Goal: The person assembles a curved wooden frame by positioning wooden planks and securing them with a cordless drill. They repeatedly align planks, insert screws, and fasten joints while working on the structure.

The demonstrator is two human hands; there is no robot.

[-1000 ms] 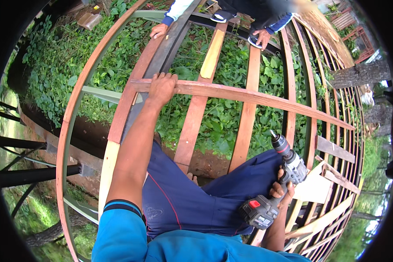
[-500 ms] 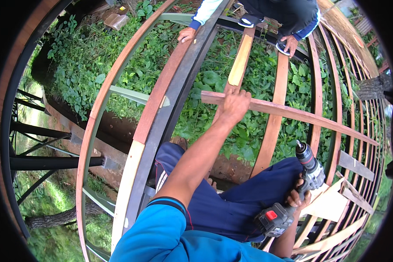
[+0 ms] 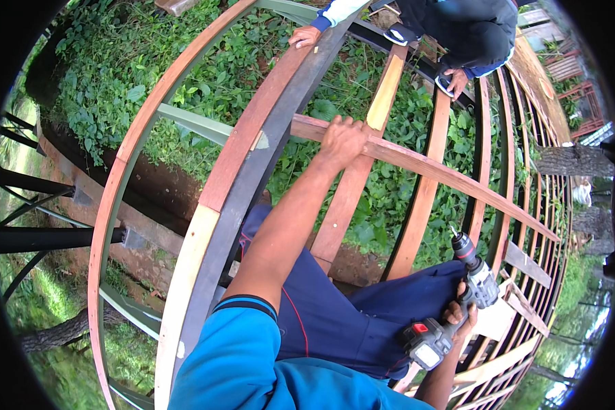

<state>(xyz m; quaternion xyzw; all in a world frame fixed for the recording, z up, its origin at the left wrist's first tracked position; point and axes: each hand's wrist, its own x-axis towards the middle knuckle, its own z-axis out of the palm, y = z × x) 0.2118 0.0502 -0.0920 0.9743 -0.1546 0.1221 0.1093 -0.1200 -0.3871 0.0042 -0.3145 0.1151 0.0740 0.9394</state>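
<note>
My left hand (image 3: 344, 142) is closed over a reddish wooden batten (image 3: 451, 174) near its left end. This batten lies crosswise over several long planks, and its left end is by the dark metal beam (image 3: 295, 89). In my right hand (image 3: 461, 316), held low by my right thigh, is a grey and black cordless drill (image 3: 482, 283). The drill's bit points up and away from me, apart from the wood. Just beyond my left hand, a pale yellow wood strip (image 3: 386, 92) rests on one plank (image 3: 345, 212).
A co-worker crouches at the far side, one hand (image 3: 305, 35) on a reddish board (image 3: 253, 137) along the beam, the other (image 3: 456, 82) by a shoe. Green plants (image 3: 143, 82) show through gaps between the planks. A curved wood-topped rail (image 3: 119, 164) runs at left.
My left hand and the batten have shifted left, bringing the batten's end up by the dark beam. The view has also shifted slightly. The drill remains in my right hand.
</note>
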